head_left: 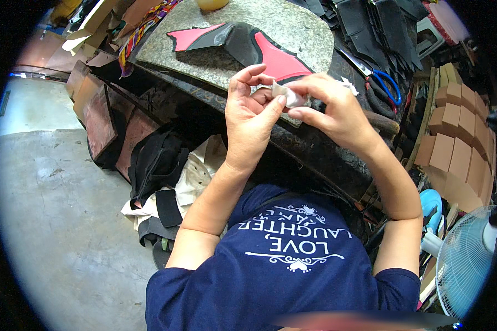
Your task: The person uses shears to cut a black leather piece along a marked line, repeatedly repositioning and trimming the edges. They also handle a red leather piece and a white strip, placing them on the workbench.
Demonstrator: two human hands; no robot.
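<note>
In front of my chest, above the near edge of the bench, both hands meet at a small crumpled white piece [288, 98]; whether it is cloth or paper I cannot tell. My left hand [250, 113] pinches it between thumb and fingers, its index finger raised and curled. From the other side, the thumb and fingertips of my right hand [337, 107] close on its right end. Just beyond the hands, a pink and black cut piece [279, 58], shaped like a shoe upper, lies across a speckled stone slab [309, 33].
Blue-handled scissors [389, 85] lie right of the slab, near stacked black sheets [364, 27]. A yellowish container [211, 4] stands at the slab's far edge. Tan boxes [455, 129] and a fan [466, 265] are at the right. Cloth scraps [190, 176] hang below the bench's left side.
</note>
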